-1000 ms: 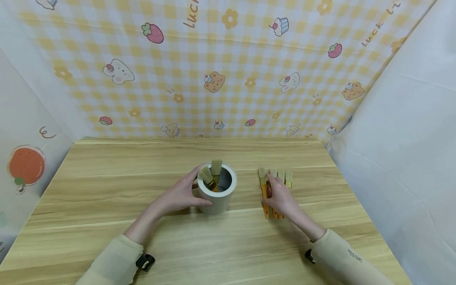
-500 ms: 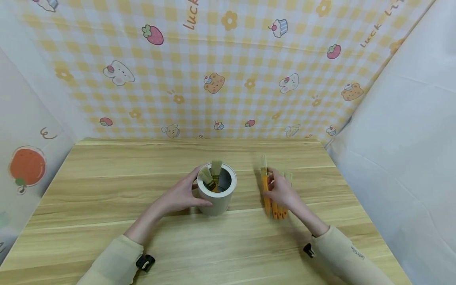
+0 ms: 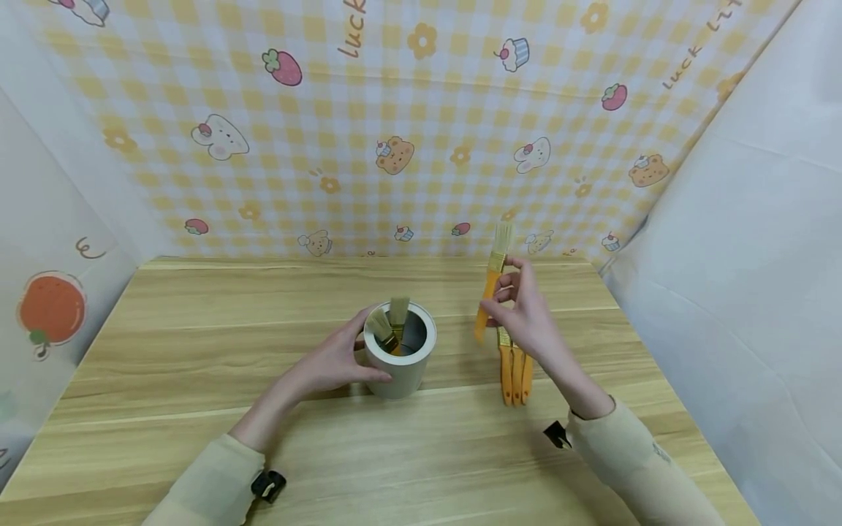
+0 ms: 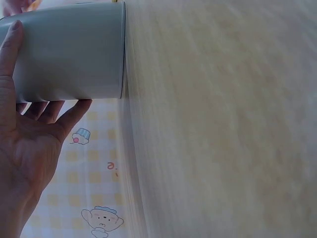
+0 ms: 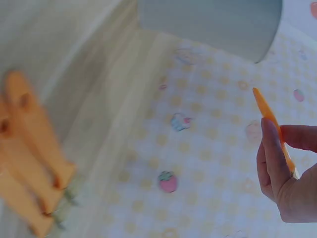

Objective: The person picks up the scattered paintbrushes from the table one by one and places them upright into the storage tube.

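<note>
A pale cylindrical canister (image 3: pixel 401 380) stands upright on the table, with two paintbrushes (image 3: pixel 398 313) leaning inside it, bristles up. My left hand (image 3: pixel 338 358) grips the canister round its left side; in the left wrist view the thumb lies along the near wall (image 4: pixel 74 54) and the other fingers curl behind it. Raised off the table, a paintbrush (image 3: pixel 492 285) with an orange handle and pale bristles is pinched between my right hand's (image 3: pixel 529 314) thumb and fingers, bristles up. In the right wrist view its handle (image 5: pixel 265 106) tip points toward the canister.
Beneath my right hand, three more paintbrushes (image 3: pixel 517 372) lie side by side on the wooden table (image 3: pixel 421 460), their bristle ends hidden by the hand. A checked cloth (image 3: pixel 421 109) hangs behind the table, and white sheets (image 3: pixel 737 241) hang at the sides.
My right hand has taken the leftmost paintbrush of the row and lifted it up and away from the table. The left hand and the canister have stayed in place.
</note>
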Demonstrator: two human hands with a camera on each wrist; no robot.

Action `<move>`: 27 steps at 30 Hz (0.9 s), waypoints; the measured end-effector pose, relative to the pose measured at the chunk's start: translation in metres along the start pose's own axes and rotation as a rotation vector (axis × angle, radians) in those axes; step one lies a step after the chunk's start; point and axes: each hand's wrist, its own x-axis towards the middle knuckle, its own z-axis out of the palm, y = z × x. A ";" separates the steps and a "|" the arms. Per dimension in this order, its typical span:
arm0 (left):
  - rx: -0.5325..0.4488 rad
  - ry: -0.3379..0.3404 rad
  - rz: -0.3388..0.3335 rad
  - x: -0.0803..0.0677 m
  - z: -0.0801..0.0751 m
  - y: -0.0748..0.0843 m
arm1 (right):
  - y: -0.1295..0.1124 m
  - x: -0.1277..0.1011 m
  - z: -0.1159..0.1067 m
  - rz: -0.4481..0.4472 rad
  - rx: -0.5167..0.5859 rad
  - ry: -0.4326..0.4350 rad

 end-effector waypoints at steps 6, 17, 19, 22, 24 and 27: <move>0.008 0.007 0.001 -0.001 -0.001 -0.001 | -0.029 0.003 0.016 -0.050 0.147 0.056; 0.010 -0.006 0.004 0.000 0.000 0.000 | -0.040 0.003 0.051 -0.230 0.185 0.069; 0.006 -0.007 0.006 0.000 0.000 0.000 | -0.037 0.002 0.054 -0.255 0.135 0.067; -0.001 -0.007 0.009 0.000 0.000 0.000 | -0.033 0.001 0.058 -0.288 0.051 0.066; -0.002 -0.006 0.009 0.000 -0.001 0.000 | -0.030 0.001 0.060 -0.310 -0.013 0.070; 0.008 -0.002 0.008 -0.001 -0.001 0.000 | -0.025 0.000 0.064 -0.333 -0.091 0.061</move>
